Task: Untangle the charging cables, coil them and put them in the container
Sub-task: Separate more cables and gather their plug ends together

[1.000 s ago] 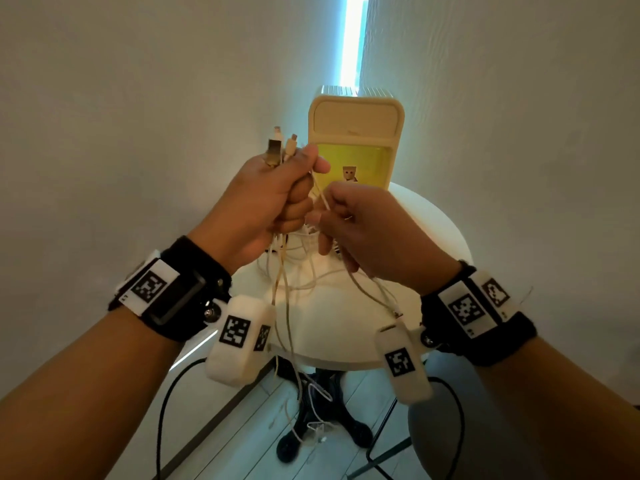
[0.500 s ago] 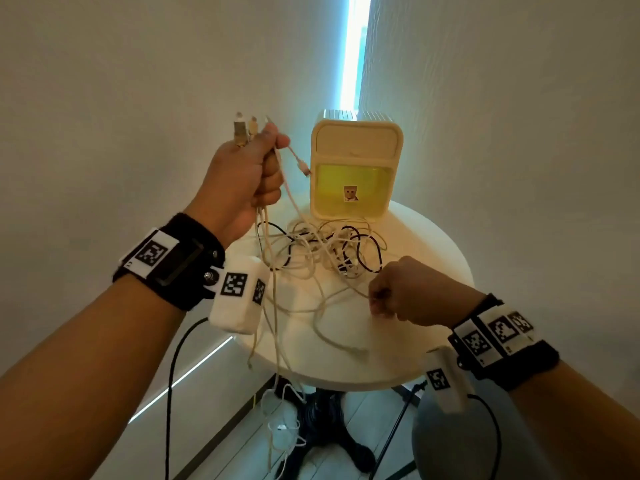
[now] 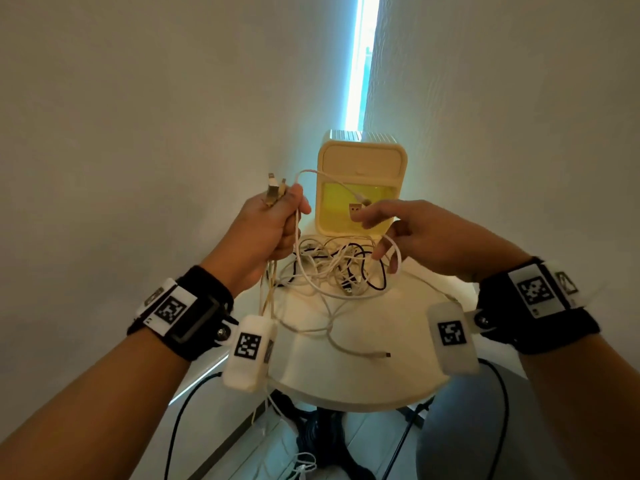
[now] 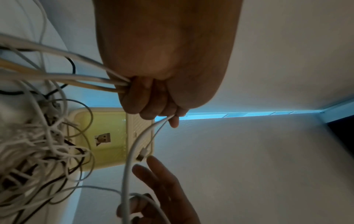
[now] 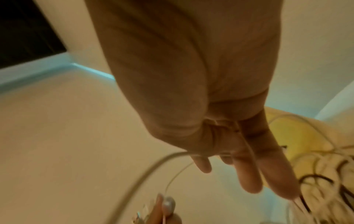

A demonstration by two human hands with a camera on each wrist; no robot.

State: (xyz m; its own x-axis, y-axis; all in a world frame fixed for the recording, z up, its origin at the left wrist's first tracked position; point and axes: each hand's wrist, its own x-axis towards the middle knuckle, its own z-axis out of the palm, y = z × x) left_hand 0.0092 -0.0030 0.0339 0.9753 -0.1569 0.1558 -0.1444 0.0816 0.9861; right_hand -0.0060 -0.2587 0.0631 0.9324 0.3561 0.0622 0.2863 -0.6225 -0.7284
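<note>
Against pale walls with a bright window strip at 12 o'clock stands a round white desk (image 3: 408, 372). Its cream-and-yellow container (image 3: 360, 168) sits at the far edge, white and black cables (image 3: 332, 268) heaped tangled before it. The left hand (image 3: 266, 230) clenches several cable ends upright; the right hand (image 3: 426, 233), fingers loosely extended, has a white loop draped over it.

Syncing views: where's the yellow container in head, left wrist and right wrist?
Head: container upper centre, at the back of the table.
Left wrist: container left of centre, turned sideways, below the left hand.
Right wrist: container at the right edge, blurred.
Shared landmark: tangled cables in front of it.
</note>
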